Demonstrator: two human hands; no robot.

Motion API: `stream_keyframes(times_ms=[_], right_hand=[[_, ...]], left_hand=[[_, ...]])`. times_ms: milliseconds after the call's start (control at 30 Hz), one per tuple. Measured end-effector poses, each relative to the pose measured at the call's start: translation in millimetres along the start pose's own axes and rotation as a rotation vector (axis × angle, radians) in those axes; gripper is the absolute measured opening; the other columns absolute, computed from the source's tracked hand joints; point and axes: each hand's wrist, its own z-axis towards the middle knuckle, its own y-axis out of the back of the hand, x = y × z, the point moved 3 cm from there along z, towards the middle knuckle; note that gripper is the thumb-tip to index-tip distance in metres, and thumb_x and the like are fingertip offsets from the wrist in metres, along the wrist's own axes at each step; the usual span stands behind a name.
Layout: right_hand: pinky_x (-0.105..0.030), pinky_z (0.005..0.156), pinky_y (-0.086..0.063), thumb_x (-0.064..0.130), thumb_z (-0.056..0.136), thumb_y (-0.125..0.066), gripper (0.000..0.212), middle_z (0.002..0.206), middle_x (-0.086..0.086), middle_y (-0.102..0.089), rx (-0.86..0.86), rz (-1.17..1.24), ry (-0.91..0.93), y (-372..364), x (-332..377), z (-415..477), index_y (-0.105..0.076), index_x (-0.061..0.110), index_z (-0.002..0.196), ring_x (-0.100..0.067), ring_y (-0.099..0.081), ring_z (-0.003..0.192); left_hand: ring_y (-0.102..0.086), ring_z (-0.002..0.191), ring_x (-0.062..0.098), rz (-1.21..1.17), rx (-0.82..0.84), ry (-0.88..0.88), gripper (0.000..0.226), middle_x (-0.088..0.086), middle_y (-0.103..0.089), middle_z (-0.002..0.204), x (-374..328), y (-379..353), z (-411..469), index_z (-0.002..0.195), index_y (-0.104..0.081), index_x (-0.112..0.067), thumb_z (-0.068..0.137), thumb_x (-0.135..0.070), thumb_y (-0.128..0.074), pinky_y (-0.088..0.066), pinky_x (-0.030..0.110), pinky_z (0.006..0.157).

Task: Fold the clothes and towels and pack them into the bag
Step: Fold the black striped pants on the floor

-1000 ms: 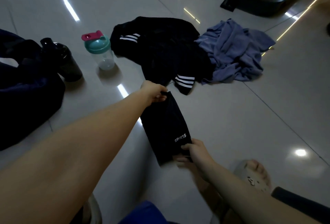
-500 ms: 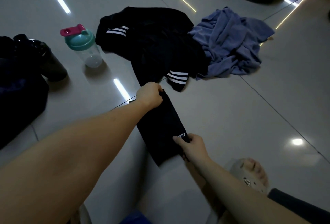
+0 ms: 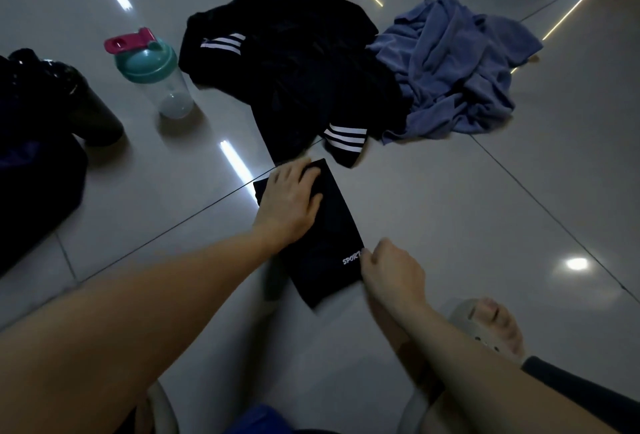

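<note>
A folded black fabric garment with small white "SPORTS" lettering (image 3: 329,236) lies as a narrow rectangle on the glossy grey tiled floor (image 3: 485,226), directly under both hands. The left hand (image 3: 289,205) rests flat on its far end, fingers straight and slightly spread, pressing the cloth down, with the fingertips just short of the garment's far edge. The right hand (image 3: 391,271) sits at the near right edge, its fingers curled in and pinching the fabric beside the lettering, whose last letter they cover. Just beyond the left fingertips, almost touching the folded piece, lies a crumpled heap of black clothes with white triple stripes (image 3: 294,70). A rumpled blue-grey towel (image 3: 450,66) lies against that heap, beyond and to the right of the right-hand fingers. Well left of the left fingers stand a clear plastic shaker bottle with a teal lid and pink cap (image 3: 156,73) and a black bottle (image 3: 86,104), the latter beside a dark soft bag (image 3: 27,184) at the frame's left edge.
</note>
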Motion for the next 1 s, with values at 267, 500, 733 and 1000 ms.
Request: stream_keyframes(times_ms=[267, 500, 733, 1000], right_hand=[[-0.049, 0.116, -0.035, 0.034, 0.098, -0.047, 0.062, 0.162, -0.011, -0.031, -0.074, -0.36, 0.788, -33.6, 22.5, 3.4, -0.037, 0.007, 0.153, -0.028, -0.03, 0.149], [-0.052, 0.12, -0.024, 0.05, 0.102, -0.029, 0.069, 0.164, -0.013, -0.024, -0.079, -0.441, 0.746, -20.6, 20.6, 9.9, -0.032, 0.007, 0.156, -0.027, -0.02, 0.153], [-0.046, 0.122, -0.024, 0.053, 0.102, -0.021, 0.072, 0.169, -0.007, -0.005, 0.056, -0.394, 0.706, -25.4, 8.5, 15.5, -0.013, 0.012, 0.161, -0.028, -0.014, 0.154], [-0.044, 0.105, -0.044, 0.044, 0.097, -0.059, 0.068, 0.148, -0.015, -0.041, 0.094, 0.289, 0.202, 15.8, 68.6, 82.8, -0.034, 0.008, 0.149, -0.034, -0.049, 0.13]], left_hand=[[0.011, 0.156, 0.025, 0.203, 0.274, 0.075, 0.096, 0.015, 0.005, 0.169, -3.6, -31.7, -106.4, 0.162, -0.003, -0.014, 0.093, -0.079, -0.02, -0.004, 0.051, 0.126], [0.021, 0.154, 0.027, 0.237, 0.369, -0.016, 0.118, 0.016, 0.017, 0.167, 4.9, -27.9, -103.9, 0.161, 0.007, -0.015, 0.079, -0.095, -0.02, 0.001, 0.052, 0.125], [0.013, 0.156, 0.024, 0.186, 0.343, -0.13, 0.106, 0.013, 0.006, 0.169, 20.3, -25.2, -118.2, 0.163, -0.005, -0.018, 0.086, -0.09, -0.019, -0.003, 0.053, 0.126], [-0.047, 0.127, 0.029, -0.015, 0.111, 0.396, 0.07, 0.008, -0.053, 0.138, 64.0, 24.4, -42.2, 0.138, -0.054, -0.019, 0.087, -0.068, -0.052, -0.04, 0.044, 0.108]])
